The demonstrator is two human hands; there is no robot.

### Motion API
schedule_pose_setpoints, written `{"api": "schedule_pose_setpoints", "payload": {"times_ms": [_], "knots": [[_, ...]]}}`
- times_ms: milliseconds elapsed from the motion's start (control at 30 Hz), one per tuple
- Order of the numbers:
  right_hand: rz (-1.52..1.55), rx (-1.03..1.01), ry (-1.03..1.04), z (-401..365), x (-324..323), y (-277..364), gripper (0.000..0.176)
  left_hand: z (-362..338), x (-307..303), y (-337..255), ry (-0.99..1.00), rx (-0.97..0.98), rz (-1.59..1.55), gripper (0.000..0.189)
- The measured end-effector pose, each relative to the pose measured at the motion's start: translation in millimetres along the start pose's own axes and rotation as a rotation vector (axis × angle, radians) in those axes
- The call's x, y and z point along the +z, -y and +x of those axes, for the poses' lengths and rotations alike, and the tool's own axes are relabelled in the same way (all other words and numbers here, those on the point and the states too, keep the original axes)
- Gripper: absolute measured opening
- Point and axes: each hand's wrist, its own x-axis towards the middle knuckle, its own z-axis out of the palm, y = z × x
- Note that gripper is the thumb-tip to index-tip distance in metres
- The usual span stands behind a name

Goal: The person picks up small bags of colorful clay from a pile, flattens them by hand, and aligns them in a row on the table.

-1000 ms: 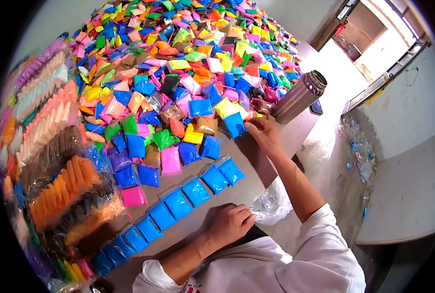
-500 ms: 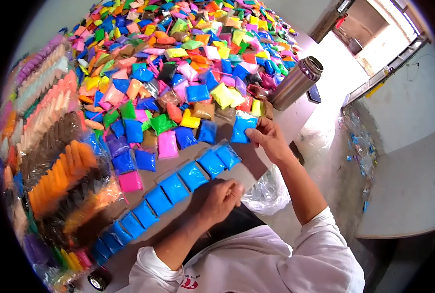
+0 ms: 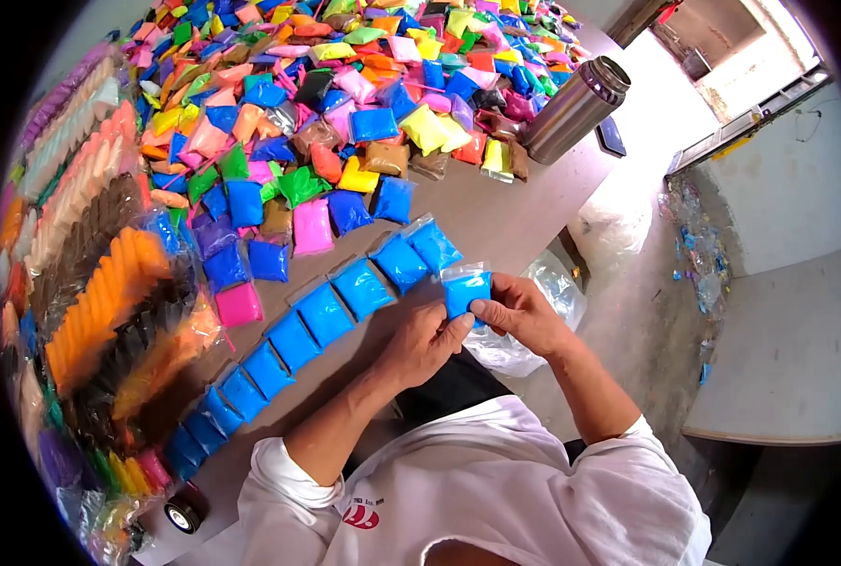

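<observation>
A small blue packet (image 3: pixel 465 291) in clear plastic is held up in front of my body, its clear top edge facing away from me. My right hand (image 3: pixel 526 316) pinches its right side, thumb on the near face. At its lower left corner, the thumb and fingers of my left hand (image 3: pixel 425 347) close on the packet, the fingertips partly hidden. Just left of the hands, a slanting row of overlapping blue packets (image 3: pixel 324 315) lies on the table (image 3: pixel 496 212), running down toward the lower left.
A heap of multicoloured packets (image 3: pixel 373 57) covers the table's far part. Bundles of sorted packets (image 3: pixel 109 302) line the left side. A steel flask (image 3: pixel 576 111) stands at the right edge beside a dark phone-like object (image 3: pixel 611 137). Clear plastic bags (image 3: pixel 557 283) hang or lie below the edge.
My right hand has brought the blue packet from near the heap down toward my body. My left hand has come up to meet it. The view has shifted slightly.
</observation>
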Motion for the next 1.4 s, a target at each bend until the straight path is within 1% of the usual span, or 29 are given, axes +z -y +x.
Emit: {"api": "schedule_pose_setpoints", "payload": {"times_ms": [67, 100, 167, 233, 300, 333, 367, 500, 567, 600, 667, 767, 800, 867, 900, 933, 967, 1033, 1100, 1233, 1300, 1333, 1400], "knots": [[-0.010, 0.045, 0.098, -2, -4, -2, 0.024, 1, 0, -2, 0.000, 0.002, 0.001, 0.028], [-0.009, 0.046, 0.098, -3, -2, 0, 0.024, 1, 0, -4, 0.009, 0.036, 0.036, 0.031], [0.054, -0.092, 0.081, -3, 4, 4, 0.026, 0, 1, -4, 0.019, 0.070, 0.071, 0.033], [0.038, -0.079, 0.055, -3, 4, -1, 0.027, -1, 1, -1, 0.025, 0.000, 0.049, 0.035], [0.021, -0.068, 0.031, -2, 4, -3, 0.027, -1, 0, -5, 0.031, -0.026, 0.013, 0.036], [0.070, -0.052, 0.011, -2, 5, -3, 0.027, -1, -1, -7, 0.038, -0.050, -0.025, 0.037], [0.119, -0.036, -0.009, -1, 5, -3, 0.027, -1, 0, -5, 0.035, -0.051, -0.024, 0.037], [0.120, -0.056, 0.012, -1, 3, -6, 0.027, -2, 0, -9, 0.044, 0.014, 0.093, 0.034], [0.105, -0.129, 0.030, -2, 2, -7, 0.028, -2, 1, -12, 0.046, 0.035, 0.131, 0.033], [0.105, -0.130, 0.032, -2, 2, -6, 0.028, -1, 1, -12, 0.036, 0.042, 0.115, 0.032], [0.108, -0.013, 0.058, -4, 0, -4, 0.028, -1, 1, -14, 0.025, 0.048, 0.099, 0.031], [0.040, 0.038, 0.127, -6, -9, -5, 0.030, -1, -1, -18, 0.039, 0.050, 0.107, 0.029], [0.039, 0.036, 0.131, -4, -12, -6, 0.030, -2, 0, -15, 0.045, 0.013, 0.149, 0.029], [0.021, -0.061, -0.080, 3, -17, -7, 0.031, -2, 2, -11, 0.049, -0.026, 0.191, 0.029], [-0.094, -0.035, -0.210, 9, -25, 0, 0.032, -2, 3, -10, 0.029, 0.028, 0.207, 0.030], [-0.092, -0.055, -0.230, 17, -30, 9, 0.030, -2, 4, -9, 0.008, 0.083, 0.223, 0.031], [-0.056, -0.088, -0.206, 29, -37, 8, 0.030, -1, 5, -7, 0.003, 0.084, 0.225, 0.031], [-0.021, -0.120, -0.181, 50, -51, 5, 0.031, -3, 9, -4, -0.031, 0.160, 0.221, 0.030], [-0.249, -0.084, -0.140, 68, -60, 8, 0.029, -4, 9, -5, -0.025, 0.152, 0.229, 0.029], [-0.375, -0.049, -0.091, 90, -58, 4, 0.034, -3, 8, -7, -0.027, 0.165, 0.240, 0.027], [-0.436, -0.127, -0.153, 93, -56, 1, 0.033, -4, 9, -6, -0.030, 0.166, 0.244, 0.026], [-0.438, -0.127, -0.152, 92, -55, 2, 0.033, -3, 9, -6, -0.029, 0.169, 0.248, 0.026], [-0.649, -0.189, -0.333, 86, -54, 4, 0.029, -3, 9, -7, -0.028, 0.172, 0.252, 0.026]]}}
